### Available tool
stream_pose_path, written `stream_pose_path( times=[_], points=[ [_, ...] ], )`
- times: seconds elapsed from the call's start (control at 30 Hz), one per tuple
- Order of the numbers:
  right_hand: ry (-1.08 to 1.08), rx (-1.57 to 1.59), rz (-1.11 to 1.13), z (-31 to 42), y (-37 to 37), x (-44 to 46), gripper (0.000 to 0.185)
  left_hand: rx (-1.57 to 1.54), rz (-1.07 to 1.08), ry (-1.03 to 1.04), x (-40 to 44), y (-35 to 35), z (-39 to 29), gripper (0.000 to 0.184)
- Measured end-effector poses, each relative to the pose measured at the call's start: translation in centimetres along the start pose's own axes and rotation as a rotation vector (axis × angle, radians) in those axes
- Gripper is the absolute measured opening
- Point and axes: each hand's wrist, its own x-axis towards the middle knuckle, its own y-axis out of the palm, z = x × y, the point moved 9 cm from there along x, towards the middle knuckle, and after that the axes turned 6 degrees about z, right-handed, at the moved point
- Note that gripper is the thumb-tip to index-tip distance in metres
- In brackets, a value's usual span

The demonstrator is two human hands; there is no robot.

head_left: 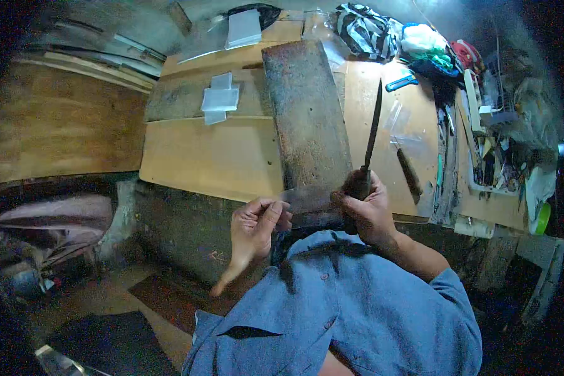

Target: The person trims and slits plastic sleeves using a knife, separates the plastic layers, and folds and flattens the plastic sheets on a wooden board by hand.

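My left hand is closed, thumb against fingers, at the left end of a thin clear plastic piece. The piece spans the gap between my hands, just off the near end of a worn wooden board. My right hand is closed around the dark handle of a knife-like tool, whose long narrow dark blade points up and away. The right thumb and fingers also meet the clear piece's right end; whether they grip it, I cannot tell.
Stacked clear sheets lie left of the board, with a pale stack farther back. On the right are a blue cutter, clear strips and a dark-handled tool. A tool tray and striped bag stand beyond.
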Motion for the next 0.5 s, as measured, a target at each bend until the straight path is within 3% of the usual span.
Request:
stream_pose_path(
  times=[0.23, 0.33, 0.5],
  points=[
    [-0.049, -0.150, 0.166, -0.8, 2.2, 2.1, 0.028, 0.055, -0.026, 0.056, -1.4, -1.8, -1.5, 0.012],
    [0.044, -0.174, 0.167, -0.9, 4.2, 2.4, 0.028, 0.043, -0.072, 0.031, -2.2, -3.2, -1.5, 0.011],
    [0.123, 0.086, 0.242, -2.1, 7.2, 3.0, 0.032, 0.046, -0.182, 0.028, -3.8, -5.2, -1.9, 0.011]
  ],
)
